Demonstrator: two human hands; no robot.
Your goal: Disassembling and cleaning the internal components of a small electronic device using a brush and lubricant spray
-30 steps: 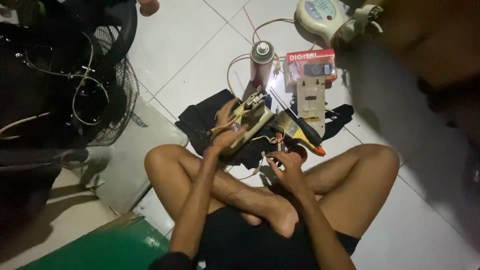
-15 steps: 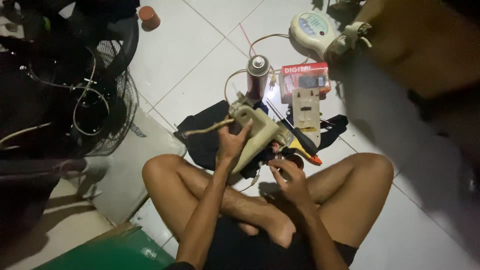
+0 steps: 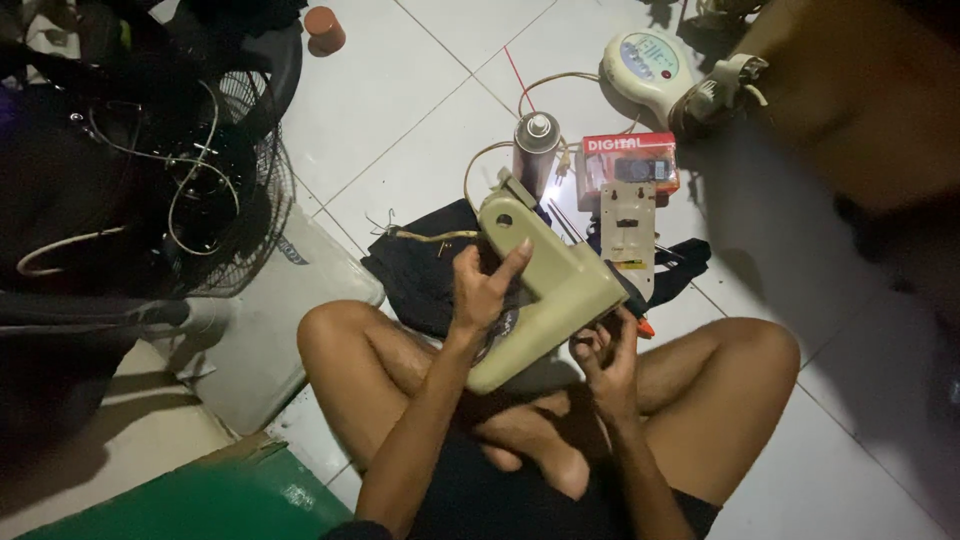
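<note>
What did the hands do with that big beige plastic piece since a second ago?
The left hand lifted the beige plastic cover off the black cloth and turned it, so its smooth outside now faces up, raised over the lap. The right hand moved in under its lower edge. The spray can, the red box and the fan guard stayed where they were on the floor.

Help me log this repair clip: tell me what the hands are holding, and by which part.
The left hand grips the beige plastic housing around its middle. The right hand touches its lower right edge; whether its fingers hold something small cannot be told.
</note>
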